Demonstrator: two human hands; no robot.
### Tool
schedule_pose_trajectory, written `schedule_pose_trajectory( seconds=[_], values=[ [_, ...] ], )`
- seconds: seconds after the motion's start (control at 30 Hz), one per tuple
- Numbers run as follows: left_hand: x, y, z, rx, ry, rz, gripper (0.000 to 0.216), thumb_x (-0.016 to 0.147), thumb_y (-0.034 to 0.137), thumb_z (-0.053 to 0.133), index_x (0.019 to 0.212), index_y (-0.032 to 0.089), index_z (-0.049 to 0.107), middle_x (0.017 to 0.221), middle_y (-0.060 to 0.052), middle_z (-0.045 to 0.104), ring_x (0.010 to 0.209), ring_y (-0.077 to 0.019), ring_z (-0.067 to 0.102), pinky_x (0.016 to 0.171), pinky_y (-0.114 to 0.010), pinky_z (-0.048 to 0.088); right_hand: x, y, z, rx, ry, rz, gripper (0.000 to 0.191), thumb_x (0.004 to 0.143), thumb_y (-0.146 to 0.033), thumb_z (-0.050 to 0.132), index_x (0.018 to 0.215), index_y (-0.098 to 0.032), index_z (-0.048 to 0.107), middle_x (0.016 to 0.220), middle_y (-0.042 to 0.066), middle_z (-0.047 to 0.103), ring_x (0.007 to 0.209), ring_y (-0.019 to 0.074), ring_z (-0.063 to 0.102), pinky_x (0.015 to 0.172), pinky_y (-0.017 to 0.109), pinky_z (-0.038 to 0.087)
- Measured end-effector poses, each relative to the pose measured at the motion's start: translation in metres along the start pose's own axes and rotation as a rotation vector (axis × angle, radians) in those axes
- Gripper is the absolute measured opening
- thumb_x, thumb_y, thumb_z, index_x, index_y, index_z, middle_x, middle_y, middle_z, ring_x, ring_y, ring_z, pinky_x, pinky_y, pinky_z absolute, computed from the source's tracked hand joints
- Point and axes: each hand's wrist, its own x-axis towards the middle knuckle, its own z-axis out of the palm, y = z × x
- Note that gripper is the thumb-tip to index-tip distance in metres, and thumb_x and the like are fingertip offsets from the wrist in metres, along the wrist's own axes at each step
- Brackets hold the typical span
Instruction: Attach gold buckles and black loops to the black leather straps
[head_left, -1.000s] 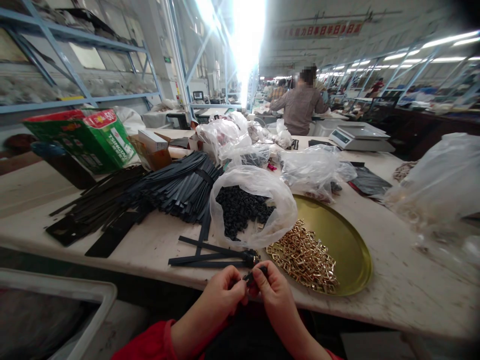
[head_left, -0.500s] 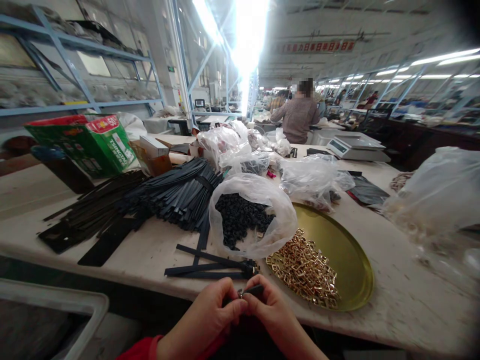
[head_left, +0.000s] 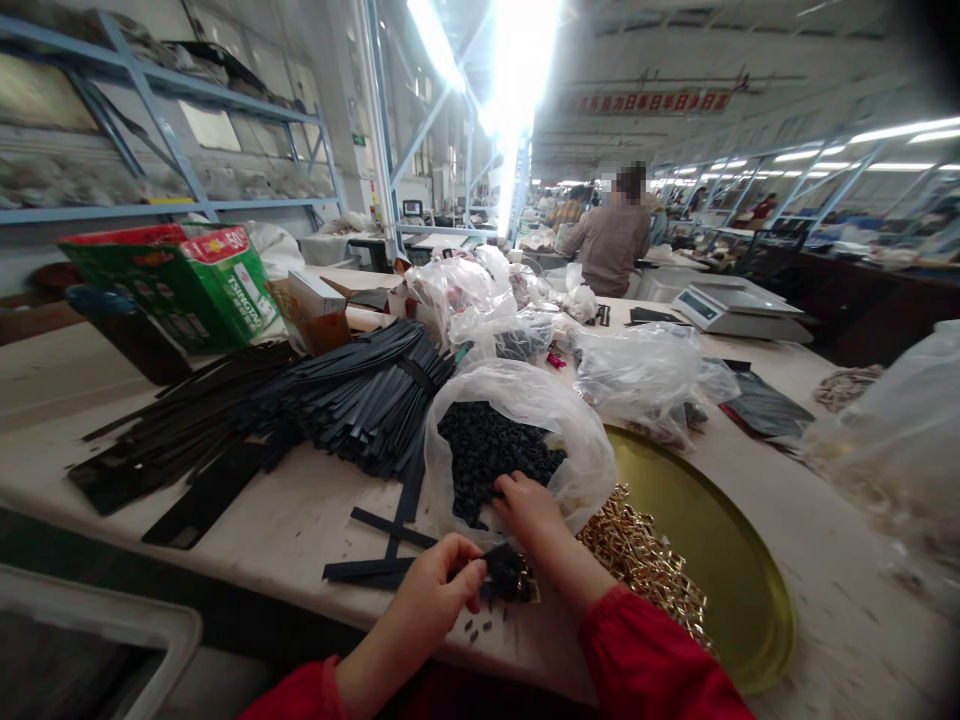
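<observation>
My left hand is closed in a pinch at the table's front edge, with a dark strap end at its fingertips. Part of that strap is hidden by the fingers. Dark straps lie under and beside this hand, gold buckles at their right ends. My right hand reaches over the rim of a clear plastic bag. Its curled fingers touch the small black loops inside; what they pinch cannot be made out. Gold buckles are heaped beside my right forearm.
A round gold tray holds the heap. Bundled dark straps lie left of the bag. Behind are more plastic bags, a scale and a green box. A white bin stands low left. A person is farther back.
My hands were together over a small dark piece with metal at the front edge. Now they are apart: my right hand has moved up into the bag, my left stays low by the straps.
</observation>
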Motion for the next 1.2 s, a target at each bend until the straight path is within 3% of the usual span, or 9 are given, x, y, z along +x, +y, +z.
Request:
schedule_pose_trajectory(
  seconds=[0.23,0.3,0.4,0.47,0.57,0.63,0.77,0.87,1.2],
  values=[
    [-0.001,0.001,-0.004,-0.093,0.054,-0.078,0.026,0.07,0.045,0.049,0.072,0.019,0.043,0.042,0.009,0.045,0.032,-0.0043,0.027,0.034,-0.016,0.019,-0.005,-0.001,0.002,0.127,0.025,0.021,0.01,0.074,-0.009,0.053,0.07,-0.018,0.054,0.08,0.008,0.059,0.082,0.0219,0.055,0.073,0.031,0.037],
    [-0.005,0.006,-0.006,-0.099,0.095,-0.064,0.027,0.07,0.045,0.049,0.071,0.019,0.044,0.042,0.009,0.045,0.032,-0.0042,0.027,0.033,-0.016,0.018,-0.02,-0.005,-0.008,0.241,0.025,0.015,0.007,0.076,-0.017,0.054,0.07,-0.019,0.052,0.075,0.004,0.057,0.075,0.0189,0.054,0.069,0.029,0.038],
    [-0.012,0.013,-0.006,-0.083,0.167,0.025,0.027,0.072,0.045,0.049,0.071,0.018,0.046,0.043,0.009,0.044,0.034,-0.0046,0.028,0.035,-0.016,0.02,-0.053,-0.018,-0.02,0.431,-0.008,0.024,0.023,0.083,-0.038,0.044,0.07,-0.019,0.047,0.061,-0.001,0.051,0.055,0.013,0.048,0.054,0.024,0.039],
    [-0.017,0.017,-0.003,-0.064,0.188,0.1,0.026,0.073,0.043,0.05,0.071,0.018,0.047,0.045,0.009,0.044,0.036,-0.0053,0.03,0.037,-0.017,0.023,-0.075,-0.029,-0.023,0.713,-0.047,0.088,0.035,0.083,-0.051,0.039,0.068,-0.02,0.043,0.054,-0.005,0.043,0.045,0.0091,0.039,0.045,0.022,0.035],
    [-0.026,0.022,0.006,-0.008,0.173,0.178,0.021,0.076,0.039,0.048,0.071,0.018,0.048,0.051,0.008,0.045,0.042,-0.0073,0.038,0.043,-0.019,0.03,-0.096,-0.046,-0.021,1.369,-0.078,0.304,0.044,0.065,-0.058,0.062,0.063,-0.02,0.039,0.051,-0.009,0.036,0.041,0.0043,0.028,0.042,0.018,0.028],
    [-0.031,0.023,0.011,0.063,0.186,0.208,0.019,0.077,0.036,0.047,0.07,0.018,0.048,0.054,0.007,0.045,0.047,-0.0088,0.042,0.049,-0.02,0.034,-0.102,-0.053,-0.016,1.607,-0.041,0.411,0.049,0.054,-0.053,0.074,0.062,-0.019,0.04,0.049,-0.01,0.037,0.041,0.0029,0.026,0.042,0.017,0.026],
    [-0.041,0.024,0.014,0.213,0.251,0.219,0.018,0.079,0.033,0.045,0.07,0.018,0.049,0.057,0.006,0.045,0.052,-0.0099,0.043,0.053,-0.021,0.033,-0.106,-0.054,-0.003,1.505,0.103,0.337,0.044,0.06,-0.055,0.07,0.062,-0.018,0.044,0.048,-0.009,0.041,0.042,0.0047,0.031,0.043,0.018,0.027],
    [-0.045,0.024,0.011,0.237,0.186,0.203,0.016,0.078,0.03,0.044,0.068,0.018,0.049,0.055,0.006,0.042,0.051,-0.0093,0.04,0.052,-0.021,0.032,-0.109,-0.047,0.002,1.263,0.151,0.221,0.041,0.069,-0.055,0.062,0.062,-0.018,0.047,0.048,-0.008,0.041,0.044,0.0065,0.034,0.045,0.02,0.028],
    [-0.036,0.019,0.011,0.12,-0.004,0.139,0.018,0.078,0.033,0.045,0.068,0.018,0.046,0.052,0.007,0.044,0.048,-0.009,0.041,0.048,-0.019,0.032,-0.115,-0.036,0.0,1.287,-0.044,0.177,0.036,0.073,-0.051,0.06,0.077,-0.017,0.052,0.042,-0.012,0.033,0.039,0.0048,0.025,0.041,0.019,0.019]
  ],
)
